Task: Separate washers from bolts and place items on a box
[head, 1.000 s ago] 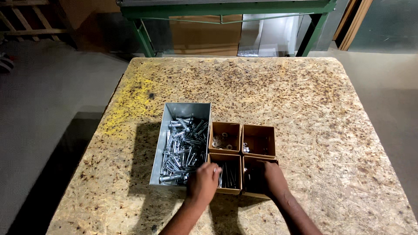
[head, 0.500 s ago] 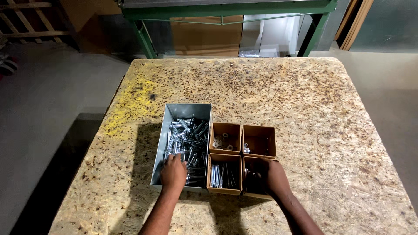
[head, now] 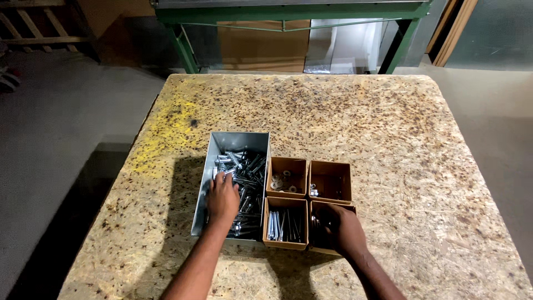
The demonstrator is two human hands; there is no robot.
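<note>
A grey metal bin (head: 236,140) full of silver bolts (head: 248,166) stands on the chipboard table (head: 344,122). My left hand (head: 223,197) lies inside the bin, its fingers spread on the bolts. Four small brown cardboard boxes sit right of the bin. The far left box (head: 286,176) holds washers, the far right box (head: 330,179) a few small parts, and the near left box (head: 285,224) long thin bolts. My right hand (head: 343,228) reaches into the near right box (head: 316,210), hiding its contents. Whether either hand grips anything is hidden.
A yellow paint stain (head: 169,125) marks the table's left side. Beyond the far edge stands a green metal frame (head: 183,41) with cardboard sheets (head: 261,47) behind it. Grey floor (head: 61,128) lies to the left, wooden pallets (head: 33,25) at the back left.
My left hand has moved from the near left box area leftward into the grey bin and then further up over the bolts. My right hand has stayed at the near right box.
</note>
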